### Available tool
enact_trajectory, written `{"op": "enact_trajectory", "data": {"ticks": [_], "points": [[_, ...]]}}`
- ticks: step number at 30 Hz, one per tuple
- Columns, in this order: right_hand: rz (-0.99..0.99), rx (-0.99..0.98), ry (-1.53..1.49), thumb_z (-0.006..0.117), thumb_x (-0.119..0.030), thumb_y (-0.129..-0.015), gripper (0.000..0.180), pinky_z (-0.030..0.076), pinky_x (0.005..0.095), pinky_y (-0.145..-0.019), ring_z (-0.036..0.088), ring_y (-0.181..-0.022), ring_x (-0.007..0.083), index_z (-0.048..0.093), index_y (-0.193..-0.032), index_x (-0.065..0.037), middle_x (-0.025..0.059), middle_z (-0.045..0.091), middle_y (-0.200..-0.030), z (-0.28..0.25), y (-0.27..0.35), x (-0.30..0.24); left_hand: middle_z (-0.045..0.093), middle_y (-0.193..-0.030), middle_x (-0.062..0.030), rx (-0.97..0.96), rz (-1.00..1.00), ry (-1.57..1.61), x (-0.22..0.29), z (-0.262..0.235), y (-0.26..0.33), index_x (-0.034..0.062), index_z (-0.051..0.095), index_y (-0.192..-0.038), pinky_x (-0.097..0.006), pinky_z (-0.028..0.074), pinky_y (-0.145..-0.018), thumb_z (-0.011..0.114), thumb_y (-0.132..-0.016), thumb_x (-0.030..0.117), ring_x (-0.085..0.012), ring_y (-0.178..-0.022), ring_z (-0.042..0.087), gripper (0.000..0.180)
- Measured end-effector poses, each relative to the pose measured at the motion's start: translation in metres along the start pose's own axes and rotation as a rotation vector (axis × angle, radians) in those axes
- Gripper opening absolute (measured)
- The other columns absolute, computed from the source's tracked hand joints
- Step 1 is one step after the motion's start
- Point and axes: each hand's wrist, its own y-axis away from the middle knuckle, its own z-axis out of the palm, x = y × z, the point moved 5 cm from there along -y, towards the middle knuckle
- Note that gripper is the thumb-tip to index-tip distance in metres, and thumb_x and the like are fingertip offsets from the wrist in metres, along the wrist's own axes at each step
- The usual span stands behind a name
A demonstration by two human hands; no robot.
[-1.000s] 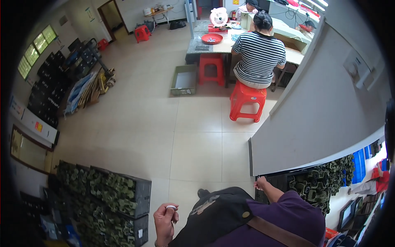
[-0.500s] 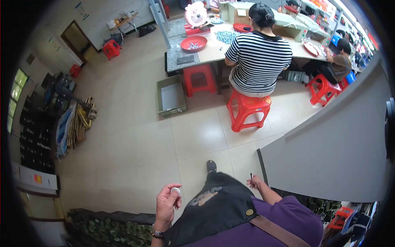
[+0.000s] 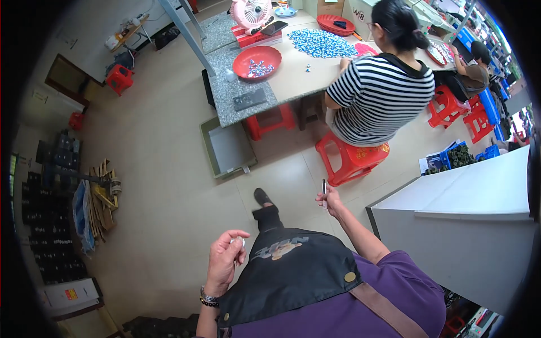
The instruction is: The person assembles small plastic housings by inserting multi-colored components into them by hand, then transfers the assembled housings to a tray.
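Observation:
My left hand (image 3: pixel 221 262) is closed, thumb and fingers pinching a small round white disc (image 3: pixel 239 241). It hovers over the floor, just left of the dark apron (image 3: pixel 293 267) I wear. Held out ahead on the right, my right hand (image 3: pixel 332 201) grips a slim dark-and-light pen-like tool (image 3: pixel 324 190) that points upward. I cannot make out its exact kind. The nearest thing to that hand is a red stool (image 3: pixel 349 160) with a seated person (image 3: pixel 383 93) in a striped shirt.
Ahead stands a worktable (image 3: pixel 287 84) bearing a red tray (image 3: pixel 256 62), a pile of small blue-and-white pieces (image 3: pixel 321 44), a pink fan (image 3: pixel 252 15) and a dark phone (image 3: pixel 249 99). An olive bin (image 3: pixel 228 149) sits on the floor beside it. A grey partition (image 3: pixel 451 236) is at right.
The worktable, bin and seated person appear nearer. My right hand has risen forward with the pen-like tool; my left still pinches the disc.

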Motion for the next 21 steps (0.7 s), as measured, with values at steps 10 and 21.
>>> {"op": "enact_trajectory", "data": {"ticks": [10, 21], "points": [[-0.237, -0.039, -0.136, 0.044, 0.01, -0.085, 0.062, 0.055, 0.0279, -0.056, 0.061, -0.074, 0.0169, 0.035, -0.143, -0.01, 0.0078, 0.054, -0.095, 0.175, -0.068, -0.19, 0.05, -0.065, 0.0056, -0.09, 0.05, -0.17, 0.161, -0.088, -0.197, 0.0021, 0.059, -0.106, -0.016, 0.033, -0.047, 0.06, -0.091, 0.018, -0.0019, -0.055, 0.046, 0.021], [-0.365, -0.141, -0.096, 0.046, 0.01, -0.083, 0.061, 0.046, 0.0202, -0.056, 0.061, -0.077, 0.0131, 0.035, -0.142, -0.001, 0.0103, 0.057, -0.107, 0.299, -0.142, -0.384, 0.049, -0.064, 0.0061, -0.077, -0.04, -0.127, 0.224, -0.101, -0.329, 0.0017, 0.059, -0.106, -0.016, 0.032, -0.047, 0.058, -0.093, 0.018, -0.0012, -0.055, 0.045, 0.021]]}}
